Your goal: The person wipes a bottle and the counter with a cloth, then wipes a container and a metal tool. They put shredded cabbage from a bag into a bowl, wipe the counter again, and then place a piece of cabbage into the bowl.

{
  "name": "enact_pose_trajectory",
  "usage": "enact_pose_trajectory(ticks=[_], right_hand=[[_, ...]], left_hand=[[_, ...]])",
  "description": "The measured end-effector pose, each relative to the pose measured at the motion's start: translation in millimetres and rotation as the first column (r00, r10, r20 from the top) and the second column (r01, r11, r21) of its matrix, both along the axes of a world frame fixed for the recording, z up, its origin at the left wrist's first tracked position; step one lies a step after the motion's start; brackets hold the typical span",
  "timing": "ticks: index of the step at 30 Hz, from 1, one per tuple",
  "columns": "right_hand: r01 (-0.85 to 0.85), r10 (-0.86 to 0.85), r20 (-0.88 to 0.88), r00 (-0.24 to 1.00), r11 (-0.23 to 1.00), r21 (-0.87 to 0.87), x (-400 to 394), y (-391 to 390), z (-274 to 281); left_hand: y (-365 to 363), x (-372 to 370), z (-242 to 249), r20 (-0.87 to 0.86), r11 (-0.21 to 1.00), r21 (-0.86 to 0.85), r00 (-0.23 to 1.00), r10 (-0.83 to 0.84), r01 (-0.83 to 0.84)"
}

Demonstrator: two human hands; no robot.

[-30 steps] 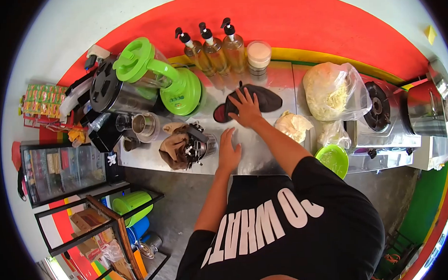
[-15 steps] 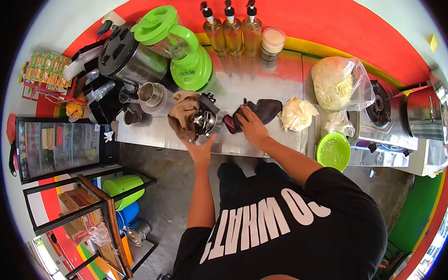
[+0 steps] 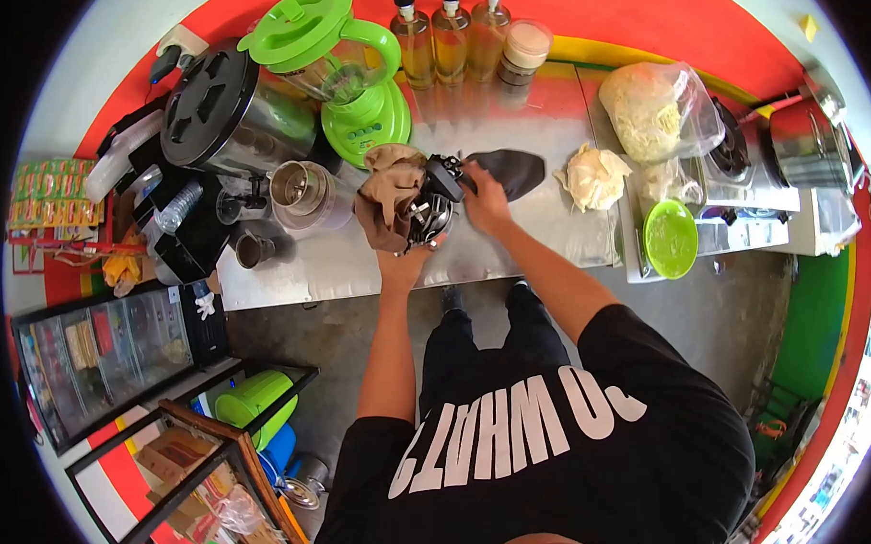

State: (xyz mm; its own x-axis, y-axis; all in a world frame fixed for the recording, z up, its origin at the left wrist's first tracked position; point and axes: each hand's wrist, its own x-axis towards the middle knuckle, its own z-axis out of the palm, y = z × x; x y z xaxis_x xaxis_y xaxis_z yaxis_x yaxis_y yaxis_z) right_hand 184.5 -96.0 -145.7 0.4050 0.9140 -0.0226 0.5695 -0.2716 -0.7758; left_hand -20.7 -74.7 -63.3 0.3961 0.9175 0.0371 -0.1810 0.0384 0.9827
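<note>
My left hand (image 3: pixel 404 265) is closed around the underside of a brown cap (image 3: pixel 392 168) with a metal and black device (image 3: pixel 432 216) fixed to it, held over the steel table's front half. The device's exact kind is hard to make out. My right hand (image 3: pixel 488 201) is beside the device's black upper part, its fingers curled there; what they grip is hidden. Just behind those fingers, a dark grey cloth pouch (image 3: pixel 516 173) lies on the table. Farther right sits a crumpled cream-coloured bundle (image 3: pixel 593 178).
A green blender (image 3: pixel 365 121), pump bottles (image 3: pixel 451 41) and a lidded jar (image 3: pixel 524 53) stand along the back of the steel table (image 3: pixel 359 275). Metal cups (image 3: pixel 298 186) are at left. A bag of shredded food (image 3: pixel 651 111), a green bowl (image 3: pixel 670 238) and a stove (image 3: pixel 745 199) are at right.
The cap and device have come to the right in my left hand, close to my right hand. My right hand has left its flat place on the pouch and curled beside the device.
</note>
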Motion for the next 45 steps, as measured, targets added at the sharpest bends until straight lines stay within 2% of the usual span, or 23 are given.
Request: enact_pose_trajectory(ticks=[1,2,3,6,7,9,12,15,17,20,22,25,28,29,32,34,35,36,38,39,41,44,45], right_hand=[[0.021,-0.021,0.007,1.000,1.000,0.000,-16.6,-1.5,5.3],[0.194,-0.147,-0.615,0.775,0.981,0.010,-36.2,-4.3,11.3],[0.334,-0.150,-0.968,0.203,0.940,-0.075,-51.3,-10.2,19.1],[0.412,-0.061,-0.998,0.036,0.910,-0.041,-73.9,-34.8,54.4],[0.429,-0.057,-0.998,0.039,0.902,-0.035,-83.1,-47.1,71.7],[0.421,0.045,-0.997,-0.056,0.907,0.017,-96.4,-68.4,98.2],[0.495,0.052,-0.998,-0.017,0.868,0.037,-108.6,-64.7,92.8],[0.529,0.018,-0.999,-0.035,0.848,-0.003,-86.6,-38.8,87.2],[0.514,-0.049,-0.996,-0.071,0.854,-0.078,-62.0,-18.8,64.5],[0.364,-0.047,-0.990,-0.130,0.927,-0.092,-38.4,-2.5,28.7],[0.434,-0.044,-0.986,-0.161,0.894,-0.111,-51.4,-1.1,33.7],[0.636,0.117,-0.990,-0.079,0.770,0.040,-78.5,-3.4,35.9],[0.694,0.122,-0.983,-0.134,0.720,-0.006,-117.4,-24.4,54.6],[0.662,0.099,-0.984,-0.148,0.749,-0.024,-129.8,-33.7,66.8],[0.628,0.094,-0.985,-0.144,0.778,-0.017,-138.8,-39.3,62.1],[0.682,0.033,-0.986,0.166,0.718,0.139,-115.5,-28.9,41.8],[0.695,0.098,-0.991,0.088,0.706,0.132,-99.9,-26.0,52.9],[0.622,0.013,-1.000,-0.008,0.783,0.005,-76.8,-20.7,35.9],[0.506,0.061,-0.991,-0.116,0.863,-0.006,-39.3,-10.4,41.6],[0.504,0.065,-0.991,-0.119,0.864,-0.004,-28.2,-6.5,42.4],[0.364,-0.025,-0.986,0.166,0.930,0.038,-11.6,-0.6,43.6],[0.380,-0.009,-0.986,0.164,0.923,0.055,-19.2,9.4,35.1],[0.395,0.041,-0.943,0.331,0.901,0.178,-31.5,2.2,50.4]], left_hand=[[4.0,-0.5,-4.5,0.002,0.999,0.021,1.000,-0.025,0.025],[7.3,0.3,-8.6,0.004,0.998,0.042,0.999,-0.050,0.050],[9.6,2.0,-12.7,0.029,0.998,0.021,0.998,-0.063,0.062],[16.8,0.3,-10.8,0.156,0.974,-0.140,0.975,-0.158,0.180],[23.3,-2.4,-4.4,-0.057,0.978,-0.042,0.977,-0.204,0.202],[32.7,-6.5,-2.7,-0.125,0.964,0.007,0.957,-0.262,0.264],[34.0,-1.3,5.3,-0.178,0.944,0.093,0.938,-0.298,0.317],[27.6,5.9,17.9,0.010,0.965,0.161,0.977,-0.212,0.208],[29.7,2.4,11.4,0.019,0.965,-0.059,0.966,-0.256,0.257],[43.1,-1.3,-2.5,-0.132,0.935,0.056,0.931,-0.340,0.350],[36.5,4.6,3.4,-0.152,0.944,0.064,0.938,-0.311,0.323],[33.8,13.2,4.3,-0.116,0.976,0.093,0.976,-0.184,0.196],[28.6,22.8,-0.6,-0.104,0.982,0.156,0.990,-0.096,0.111],[37.5,23.7,-28.1,-0.209,0.979,0.180,0.976,-0.057,0.095],[45.3,25.0,-60.8,-0.174,0.972,0.215,0.983,-0.061,0.098],[38.0,24.8,-16.0,-0.174,0.953,0.279,0.983,-0.067,0.114],[35.3,19.1,-4.9,-0.204,0.967,0.220,0.975,-0.084,0.129],[34.4,15.5,-0.6,-0.234,0.978,0.157,0.967,-0.100,0.139],[61.1,2.1,-12.9,-0.379,0.954,0.244,0.923,-0.069,0.171],[71.3,2.4,1.4,-0.396,0.946,0.164,0.897,-0.196,0.279],[81.3,3.5,14.9,-0.424,0.910,0.031,0.830,-0.363,0.414],[88.0,11.9,-3.4,-0.508,0.894,0.109,0.797,-0.326,0.435],[90.7,12.8,-8.9,-0.507,0.894,0.104,0.796,-0.330,0.436]])
